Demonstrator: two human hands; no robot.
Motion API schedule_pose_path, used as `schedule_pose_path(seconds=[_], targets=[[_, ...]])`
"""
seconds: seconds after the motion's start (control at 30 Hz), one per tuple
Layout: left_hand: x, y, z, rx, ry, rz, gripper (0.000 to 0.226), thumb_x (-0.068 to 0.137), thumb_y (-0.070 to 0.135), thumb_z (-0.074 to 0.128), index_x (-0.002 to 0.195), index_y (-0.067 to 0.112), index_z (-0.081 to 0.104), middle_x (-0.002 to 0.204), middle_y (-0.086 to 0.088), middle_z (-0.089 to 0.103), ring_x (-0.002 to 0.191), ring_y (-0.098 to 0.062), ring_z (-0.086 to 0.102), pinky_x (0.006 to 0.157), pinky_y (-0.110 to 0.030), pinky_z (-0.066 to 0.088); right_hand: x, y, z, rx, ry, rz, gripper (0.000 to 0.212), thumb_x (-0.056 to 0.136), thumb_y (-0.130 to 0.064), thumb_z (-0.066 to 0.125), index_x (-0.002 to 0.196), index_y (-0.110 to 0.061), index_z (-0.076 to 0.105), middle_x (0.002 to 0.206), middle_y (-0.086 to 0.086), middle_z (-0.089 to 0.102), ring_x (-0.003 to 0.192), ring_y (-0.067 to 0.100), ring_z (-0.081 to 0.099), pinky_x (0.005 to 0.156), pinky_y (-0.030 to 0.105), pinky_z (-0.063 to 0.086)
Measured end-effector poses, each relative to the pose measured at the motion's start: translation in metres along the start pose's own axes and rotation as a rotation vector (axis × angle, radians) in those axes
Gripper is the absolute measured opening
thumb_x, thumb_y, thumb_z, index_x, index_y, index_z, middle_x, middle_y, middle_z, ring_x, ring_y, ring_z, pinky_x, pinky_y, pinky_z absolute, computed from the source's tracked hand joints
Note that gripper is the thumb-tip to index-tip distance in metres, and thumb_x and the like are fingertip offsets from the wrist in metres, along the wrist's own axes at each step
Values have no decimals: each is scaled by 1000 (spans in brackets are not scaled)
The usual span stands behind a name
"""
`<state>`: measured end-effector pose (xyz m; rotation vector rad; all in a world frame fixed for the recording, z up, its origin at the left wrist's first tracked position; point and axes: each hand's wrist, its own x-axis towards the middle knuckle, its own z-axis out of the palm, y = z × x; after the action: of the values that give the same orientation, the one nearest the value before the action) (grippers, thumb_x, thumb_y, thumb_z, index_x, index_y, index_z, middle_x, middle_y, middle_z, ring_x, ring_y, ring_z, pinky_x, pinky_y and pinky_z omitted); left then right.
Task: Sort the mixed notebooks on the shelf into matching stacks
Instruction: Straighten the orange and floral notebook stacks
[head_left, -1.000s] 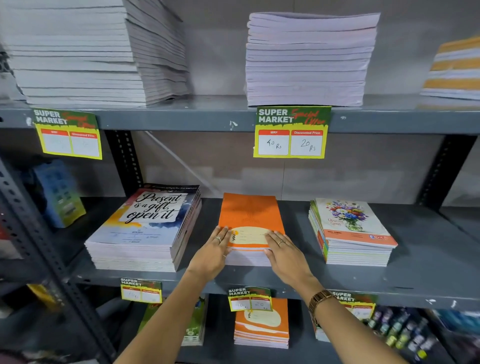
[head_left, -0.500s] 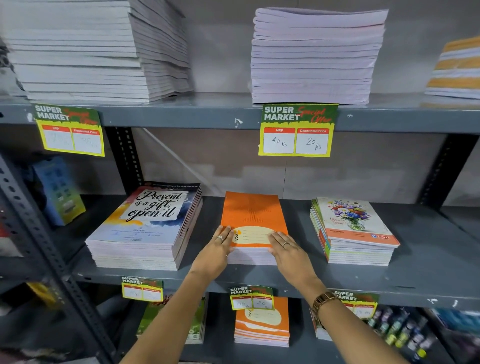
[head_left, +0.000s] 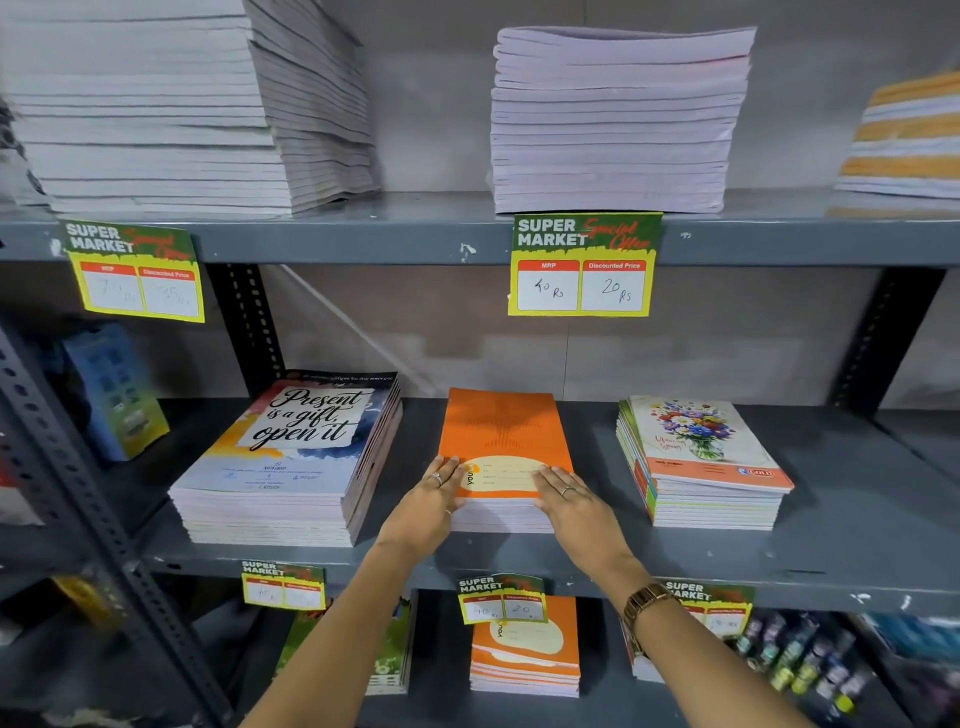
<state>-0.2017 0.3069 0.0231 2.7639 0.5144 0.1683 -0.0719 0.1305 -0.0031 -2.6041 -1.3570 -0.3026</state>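
On the middle grey shelf (head_left: 857, 525) stand three notebook stacks. The middle one is the orange notebook stack (head_left: 501, 431), with a cream label at its near end. My left hand (head_left: 426, 506) clasps its front left corner, fingers flat on the cover. My right hand (head_left: 576, 506) clasps the front right corner the same way. To the left is a taller stack topped by a "Present is a gift, open it" cover (head_left: 291, 447). To the right is a stack with a flower-vase cover (head_left: 696, 452) and mixed coloured spines.
The upper shelf carries tall pale stacks (head_left: 156, 104) (head_left: 613, 119) and an orange-striped one (head_left: 909, 140). Price tags (head_left: 582, 265) hang from the shelf edges. Below are more orange notebooks (head_left: 524, 654) and small bottles (head_left: 800, 660). A perforated metal post (head_left: 78, 493) slants at left.
Both hands stay on the front corners of the orange stack. Only the view has shifted slightly.
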Motion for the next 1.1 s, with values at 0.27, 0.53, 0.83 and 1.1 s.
schedule_pose_path(seconds=[0.27, 0.53, 0.83, 1.1], targets=[[-3, 12, 8, 236, 151, 27, 60, 99, 44, 20, 149, 12, 11, 161, -4, 9, 149, -19, 1, 121, -34, -2, -8, 11, -16, -25, 85, -9, 57, 101, -41, 22, 150, -17, 5, 160, 1, 3, 148, 15, 1, 114, 28, -11], [17, 72, 17, 255, 196, 149, 65, 94, 45, -2, 149, 12, 8, 161, -4, 6, 149, -19, -1, 120, -34, -5, -37, 66, -46, -56, 253, 140, 55, 99, -26, 37, 147, -7, 18, 157, 10, 15, 146, 27, 7, 105, 18, -31], [43, 153, 42, 276, 175, 263, 56, 101, 37, 19, 150, 12, 5, 161, -4, 2, 149, -19, -3, 120, -34, -5, -73, 148, -58, -112, 194, 254, 58, 100, -35, 27, 150, -13, 5, 160, 4, 6, 148, 18, 0, 118, 29, -7], [64, 206, 65, 152, 88, 287, 58, 101, 36, 24, 150, 11, 4, 161, -7, 4, 149, -20, 1, 121, -33, 0, -82, 186, -63, -183, 95, 184, 60, 95, -3, 30, 150, -13, 9, 160, 3, 11, 148, 18, 2, 117, 31, -9]])
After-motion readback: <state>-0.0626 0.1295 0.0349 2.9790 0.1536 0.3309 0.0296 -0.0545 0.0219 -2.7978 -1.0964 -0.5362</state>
